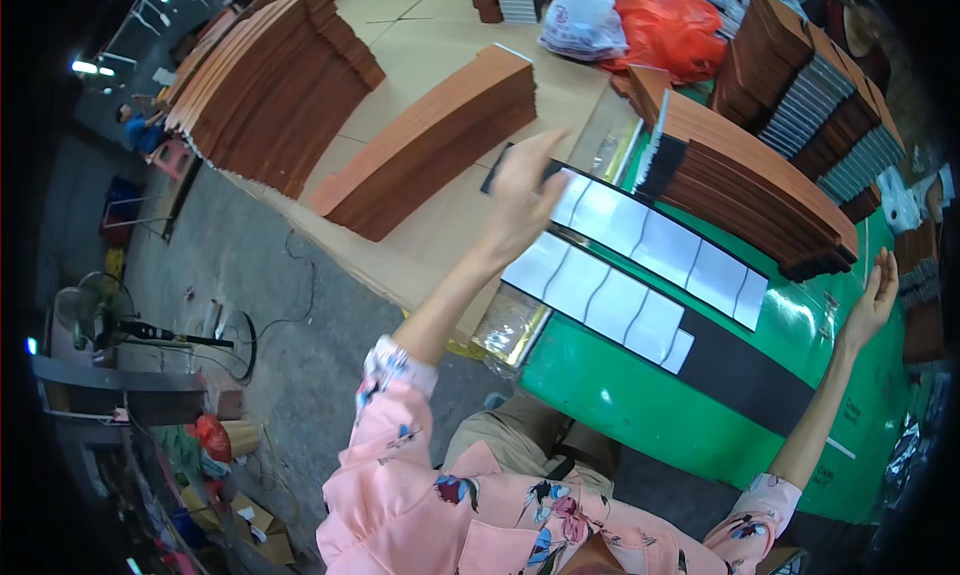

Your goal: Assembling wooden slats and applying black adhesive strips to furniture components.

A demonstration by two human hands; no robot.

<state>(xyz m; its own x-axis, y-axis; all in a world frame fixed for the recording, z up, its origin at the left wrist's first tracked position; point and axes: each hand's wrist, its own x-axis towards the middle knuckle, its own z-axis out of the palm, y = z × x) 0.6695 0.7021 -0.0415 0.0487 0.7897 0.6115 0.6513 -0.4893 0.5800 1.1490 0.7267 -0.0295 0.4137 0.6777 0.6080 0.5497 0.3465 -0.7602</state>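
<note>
My left hand (522, 203) is raised over the far-left end of two long flat strips, fingers stretched out and holding nothing. Both the farther strip (665, 243) and the nearer strip (605, 300) have dark edges and shiny white faces crossed by wavy dark lines. They lie side by side on a green tabletop (590, 375). At the right my right hand (872, 300) is held up above the table, palm turned inward, its extended fingers holding nothing. Between the hands, beyond the strips, is a stack of reddish-brown wood-look planks (750, 190).
More plank stacks stand at the far left (275, 95), left of centre (430, 140) and back right (800, 85). White (583, 20) and red plastic bags (668, 30) lie at the back. A fan (95, 310) stands on the floor at left; a person (143, 130) is farther off.
</note>
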